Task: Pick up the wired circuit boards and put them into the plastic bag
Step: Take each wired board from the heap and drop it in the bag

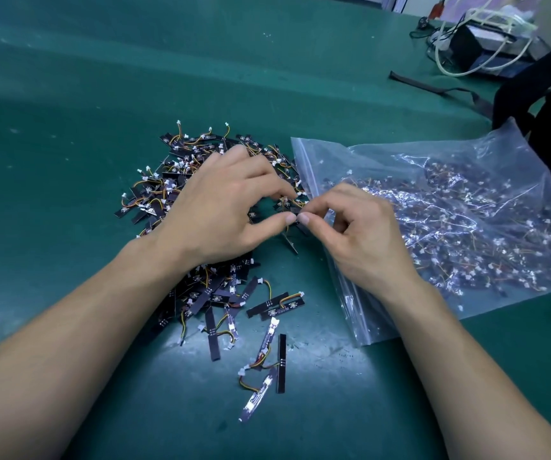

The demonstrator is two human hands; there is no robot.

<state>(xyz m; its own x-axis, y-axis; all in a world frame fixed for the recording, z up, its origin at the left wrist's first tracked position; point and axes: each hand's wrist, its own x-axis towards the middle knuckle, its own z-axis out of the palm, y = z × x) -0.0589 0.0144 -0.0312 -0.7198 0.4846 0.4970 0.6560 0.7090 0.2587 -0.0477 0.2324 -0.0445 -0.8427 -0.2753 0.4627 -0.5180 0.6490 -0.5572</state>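
Note:
A heap of small black wired circuit boards (167, 180) with orange and yellow wires and white plugs lies on the green mat. More boards (267, 307) are scattered nearer to me. My left hand (221, 210) hovers over the heap and pinches a few wired boards (292, 202) between thumb and fingers. My right hand (360, 234) meets it, pinching the same small bunch at the zip edge of the clear plastic bag (304, 154). The bag lies flat to the right, holding many boards (466, 234).
The green mat (68, 161) stretches far to the left and back. A black strap and bag (539, 94) lie at the right behind the plastic bag. A black box with white cables (479, 44) sits at the far right corner.

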